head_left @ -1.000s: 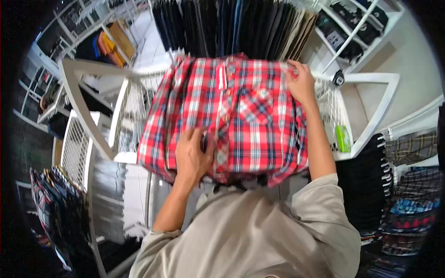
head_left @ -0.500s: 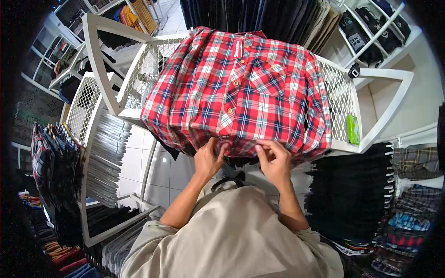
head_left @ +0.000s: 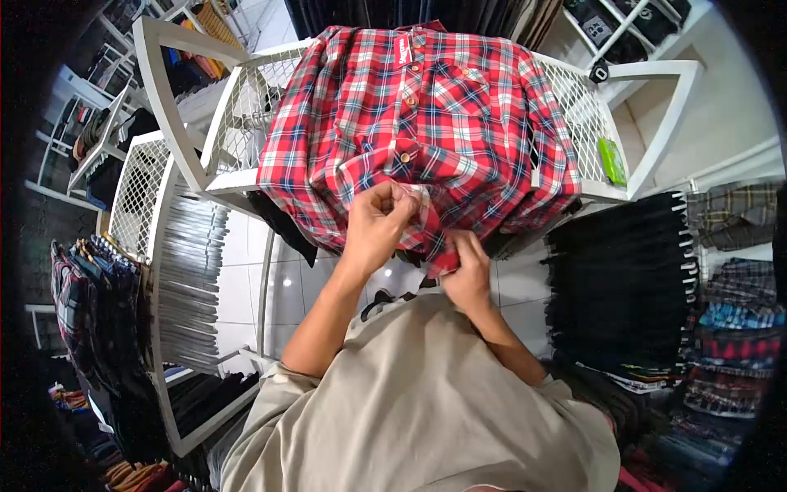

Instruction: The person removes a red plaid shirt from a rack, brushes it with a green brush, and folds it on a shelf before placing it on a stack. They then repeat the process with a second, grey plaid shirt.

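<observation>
Shirt (head_left: 426, 115), red plaid, lies spread front-up on a white mesh rack (head_left: 246, 107), collar at the far end, hem hanging over the near edge. A red tag (head_left: 402, 47) sits at the collar; buttons run down the middle, and a chest pocket shows right of them.

Left hand (head_left: 377, 225) is closed on the near hem, pinching a fold of the cloth and lifting it up over the lower front. Right hand (head_left: 467, 271) is just right of it and nearer, fingers shut on the hem's underside corner. Both hands grip the same hem, close together, almost touching. Beige sleeves (head_left: 426, 394) fill the near foreground.

A green packet (head_left: 611, 160) rests on the rack's right end, apart from the shirt. A small black object (head_left: 599, 71) sits at the rack's far right corner; what it is cannot be told.

Dark trousers (head_left: 426, 12) hang in a row beyond the rack. Black garments (head_left: 623, 279) hang right, with plaid stacks (head_left: 730, 328) further right. A lower mesh rack (head_left: 139, 197) stands left over grey hanging clothes (head_left: 184, 279). White floor tiles (head_left: 246, 287) show between them.
</observation>
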`<action>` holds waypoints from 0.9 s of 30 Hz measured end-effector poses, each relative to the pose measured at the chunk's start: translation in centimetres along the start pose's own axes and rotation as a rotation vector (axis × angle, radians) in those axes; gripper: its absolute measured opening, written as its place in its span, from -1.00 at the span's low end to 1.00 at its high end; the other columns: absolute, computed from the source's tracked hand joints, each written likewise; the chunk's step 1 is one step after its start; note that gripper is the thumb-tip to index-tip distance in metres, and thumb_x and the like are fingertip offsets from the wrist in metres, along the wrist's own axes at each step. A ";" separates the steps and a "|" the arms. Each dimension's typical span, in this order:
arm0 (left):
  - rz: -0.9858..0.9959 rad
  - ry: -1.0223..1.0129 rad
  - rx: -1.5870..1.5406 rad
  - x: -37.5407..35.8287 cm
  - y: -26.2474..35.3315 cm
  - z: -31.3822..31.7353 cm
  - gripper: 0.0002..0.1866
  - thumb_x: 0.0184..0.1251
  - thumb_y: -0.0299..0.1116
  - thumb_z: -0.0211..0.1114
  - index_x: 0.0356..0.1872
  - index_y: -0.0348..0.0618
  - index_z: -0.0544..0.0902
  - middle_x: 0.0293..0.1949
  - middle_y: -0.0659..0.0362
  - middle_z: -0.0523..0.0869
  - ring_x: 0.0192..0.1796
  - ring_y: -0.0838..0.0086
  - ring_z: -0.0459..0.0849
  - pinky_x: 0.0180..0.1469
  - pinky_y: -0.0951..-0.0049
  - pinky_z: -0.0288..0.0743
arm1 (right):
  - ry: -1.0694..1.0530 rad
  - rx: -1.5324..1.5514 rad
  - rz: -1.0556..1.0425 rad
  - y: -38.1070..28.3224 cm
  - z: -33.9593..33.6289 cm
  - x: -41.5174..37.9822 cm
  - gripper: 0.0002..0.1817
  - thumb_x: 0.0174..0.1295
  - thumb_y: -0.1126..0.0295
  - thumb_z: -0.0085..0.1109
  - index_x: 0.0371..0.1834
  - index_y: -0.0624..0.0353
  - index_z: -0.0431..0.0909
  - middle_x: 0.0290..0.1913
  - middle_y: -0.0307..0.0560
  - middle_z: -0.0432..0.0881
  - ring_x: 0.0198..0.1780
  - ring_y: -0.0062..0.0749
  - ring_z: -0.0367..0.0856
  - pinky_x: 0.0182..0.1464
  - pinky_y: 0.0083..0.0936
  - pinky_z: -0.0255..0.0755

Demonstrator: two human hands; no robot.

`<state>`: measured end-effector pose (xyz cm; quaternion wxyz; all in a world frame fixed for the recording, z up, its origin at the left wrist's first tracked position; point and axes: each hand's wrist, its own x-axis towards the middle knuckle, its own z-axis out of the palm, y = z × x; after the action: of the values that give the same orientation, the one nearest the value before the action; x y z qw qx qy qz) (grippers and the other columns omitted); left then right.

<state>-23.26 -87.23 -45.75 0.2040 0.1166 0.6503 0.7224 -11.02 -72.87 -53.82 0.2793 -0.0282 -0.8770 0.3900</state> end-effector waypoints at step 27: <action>0.428 0.102 0.513 -5.8 -1.2 -6.0 -0.93 0.47 -0.54 0.19 -0.11 -0.28 0.56 -0.34 0.15 0.64 -0.30 0.54 0.59 -0.25 0.47 0.46 | -0.198 0.305 0.197 -2.2 -4.3 1.7 -0.68 -0.05 0.71 0.27 -0.13 0.45 0.61 -0.20 -0.03 0.62 -0.15 -0.42 0.63 -0.07 -0.54 0.47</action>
<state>-20.53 -95.06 -47.17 -0.0210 0.2617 0.7812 0.5664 -9.87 -71.10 -49.20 0.1533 -0.0327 -0.8239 0.5446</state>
